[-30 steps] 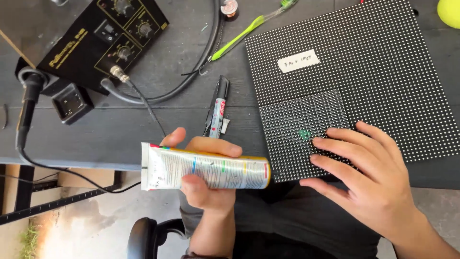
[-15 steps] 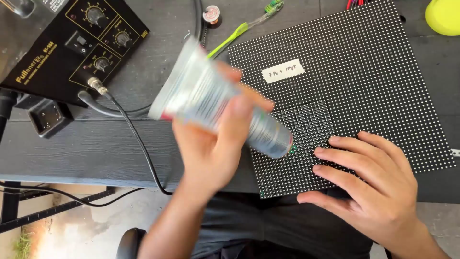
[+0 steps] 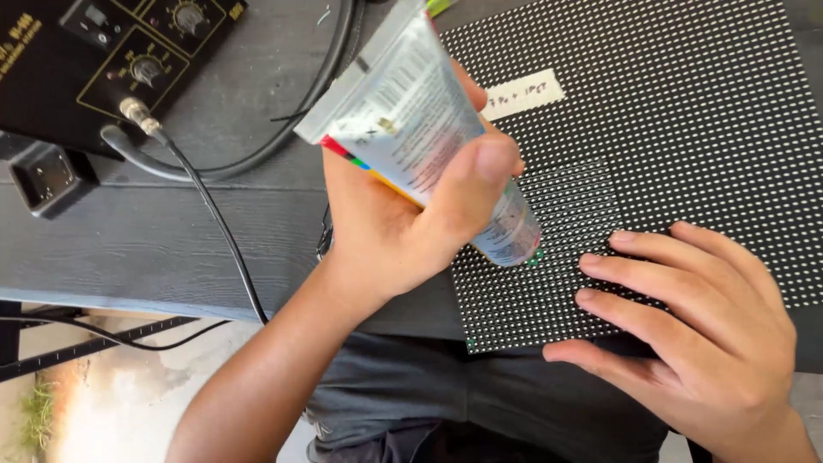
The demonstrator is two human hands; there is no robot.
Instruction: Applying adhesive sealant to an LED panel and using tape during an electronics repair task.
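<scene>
left hand (image 3: 403,231) clenched round tube (image 3: 429,129), tilted nozzle-down, tip now touching dotted panel (image 3: 686,111) near a green spot, closer than half a second ago | right hand (image 3: 694,334) still flat, fingers spread, holding nothing, on panel's near edge | paper label (image 3: 525,93) beyond tube | black control box (image 3: 111,60) and cables at far left of grey worktop (image 3: 171,240)

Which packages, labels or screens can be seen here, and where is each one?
Tube: silver-white, printed, colour stripes; in left hand, tip down on panel.
Label: small white strip with handwriting, stuck on upper panel.
Panel: black dotted LED board, unlit, on table; right hand rests flat on it.
Control box: black, knobs, top left.
</scene>
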